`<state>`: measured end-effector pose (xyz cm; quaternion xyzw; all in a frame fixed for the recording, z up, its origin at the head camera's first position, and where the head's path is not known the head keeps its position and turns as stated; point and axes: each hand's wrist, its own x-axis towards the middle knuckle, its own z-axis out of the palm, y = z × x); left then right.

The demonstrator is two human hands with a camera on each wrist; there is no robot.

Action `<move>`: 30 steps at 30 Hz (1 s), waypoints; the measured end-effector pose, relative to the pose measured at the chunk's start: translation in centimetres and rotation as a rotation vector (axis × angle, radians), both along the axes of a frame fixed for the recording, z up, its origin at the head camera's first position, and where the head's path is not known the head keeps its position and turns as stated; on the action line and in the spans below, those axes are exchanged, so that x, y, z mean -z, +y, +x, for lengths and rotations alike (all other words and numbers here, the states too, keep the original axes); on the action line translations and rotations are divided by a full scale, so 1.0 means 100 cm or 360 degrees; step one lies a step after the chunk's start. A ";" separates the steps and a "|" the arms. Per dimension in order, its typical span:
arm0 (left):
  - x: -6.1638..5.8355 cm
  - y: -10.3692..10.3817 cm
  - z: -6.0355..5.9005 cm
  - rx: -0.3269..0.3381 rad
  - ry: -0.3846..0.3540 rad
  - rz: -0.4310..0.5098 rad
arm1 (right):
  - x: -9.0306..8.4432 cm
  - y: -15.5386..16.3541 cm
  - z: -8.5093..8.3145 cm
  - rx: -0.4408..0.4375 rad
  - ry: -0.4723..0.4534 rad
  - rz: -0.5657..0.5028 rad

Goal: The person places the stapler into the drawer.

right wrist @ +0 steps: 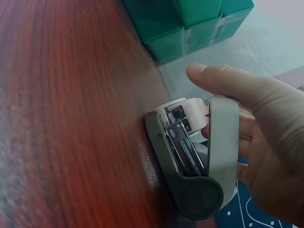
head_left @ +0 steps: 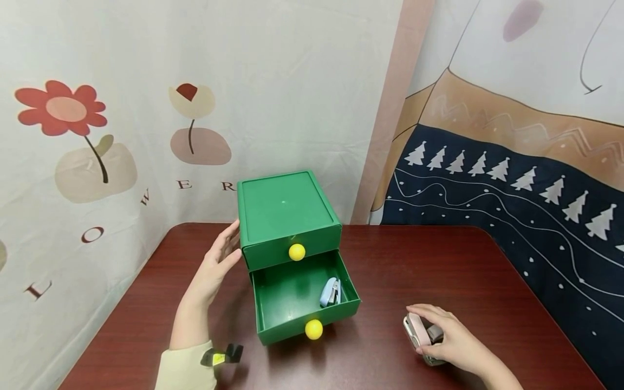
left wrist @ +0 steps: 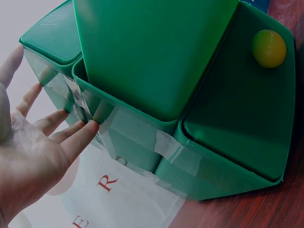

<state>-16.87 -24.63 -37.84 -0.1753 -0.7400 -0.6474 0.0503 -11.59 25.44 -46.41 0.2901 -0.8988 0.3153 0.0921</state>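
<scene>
A green drawer cabinet [head_left: 283,214] with yellow knobs stands on the table, and its middle drawer [head_left: 283,303] is pulled out. Inside that drawer, towards the right, lies a small light-blue stapler [head_left: 329,291]. My left hand [head_left: 214,271] touches the cabinet's left side with spread fingers, the fingertips on its taped side wall [left wrist: 135,135] in the left wrist view. At the front right, my right hand [head_left: 453,338] grips a larger pale pink and grey stapler [head_left: 416,329]. The right wrist view shows this stapler [right wrist: 223,142] between thumb and fingers, its base at the tabletop.
The dark red wooden table [head_left: 390,271] runs back to a pale wall cloth [head_left: 292,97] with printed flowers and letters. A navy cloth [head_left: 463,189] with white trees hangs at the right. The bottom drawer's yellow knob [left wrist: 269,49] shows in the left wrist view.
</scene>
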 end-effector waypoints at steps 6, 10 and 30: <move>0.001 0.000 0.000 0.0006 0.0017 0.0008 | 0.001 -0.002 0.002 0.0033 -0.0007 0.0067; 0.001 0.000 -0.001 0.0008 0.0023 0.0017 | 0.002 -0.004 0.003 0.0071 -0.0131 0.0120; 0.001 0.000 0.000 -0.0006 0.0009 0.0013 | -0.002 -0.009 -0.001 0.0127 -0.0420 0.0136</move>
